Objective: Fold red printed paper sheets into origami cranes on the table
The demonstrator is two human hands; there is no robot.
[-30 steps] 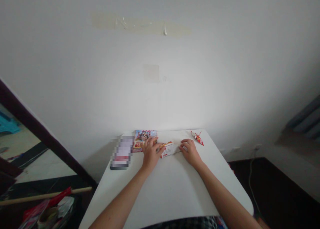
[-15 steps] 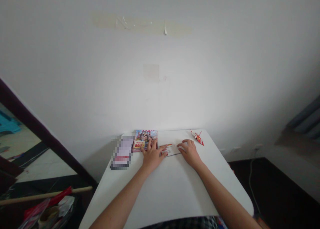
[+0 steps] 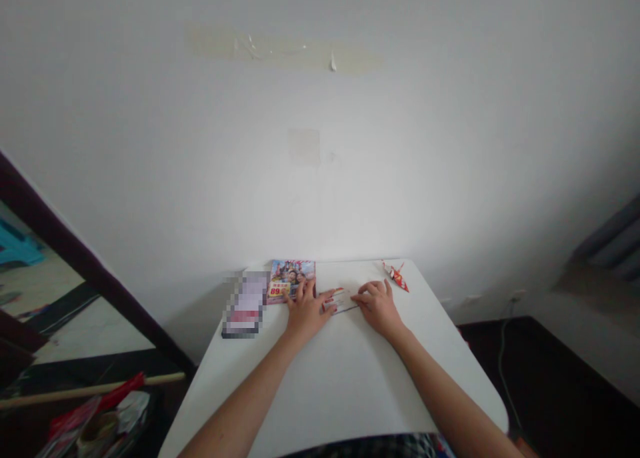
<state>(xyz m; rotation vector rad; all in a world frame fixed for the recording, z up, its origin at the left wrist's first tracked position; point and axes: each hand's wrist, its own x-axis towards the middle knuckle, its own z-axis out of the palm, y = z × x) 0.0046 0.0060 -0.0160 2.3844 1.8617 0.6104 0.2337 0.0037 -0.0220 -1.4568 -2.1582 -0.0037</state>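
Steadying the paper (image 3: 341, 302) flat on the table (image 3: 345, 378) looks like the step in hand. It lies between the hands, just right of the leaflet (image 3: 292, 273). Left hand (image 3: 305, 309) is palm-down, fingers spread — some over the leaflet's lower right corner, others at the paper's left end. Right hand (image 3: 379, 306) has its fingers bunched at the right end; can't tell if they pinch the sheet or just rest on it.

To do it well: pin the left end lightly, square the edges, then run a fingertip along any crease. Thin stock probably skews easily, so small moves. Watch the left fingers — they could drag the leaflet.

Hard to see: both paper ends are under fingers, print and fold lines too small to read, right thumb unclear. Phone-like slab (image 3: 245, 305) on the left is pixelated.
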